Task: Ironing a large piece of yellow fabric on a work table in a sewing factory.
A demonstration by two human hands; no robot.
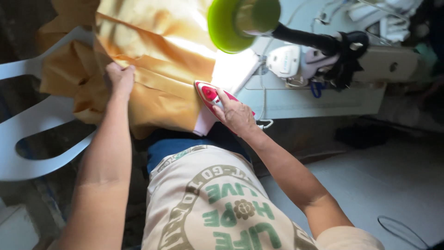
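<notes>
Head view, near to far. Printed cream shirt (208,203) fills 6 o'clock. Right hand (236,115) just past centre, fingers curled round the handle of a red-and-white clothes iron (208,95), soleplate down on the mustard-yellow fabric (162,78). Left hand (120,78) at 10 o'clock, pinched shut on a fold of the same cloth, pulling it taut. Progress, my read: mid-press; strip by the iron lies flat, while cloth at 10–11 o'clock over the white plastic chair (32,115) is bunched, unpressed. Green lamp (240,21) at 12, sewing machine (323,55) at 1–2 o'clock.
</notes>
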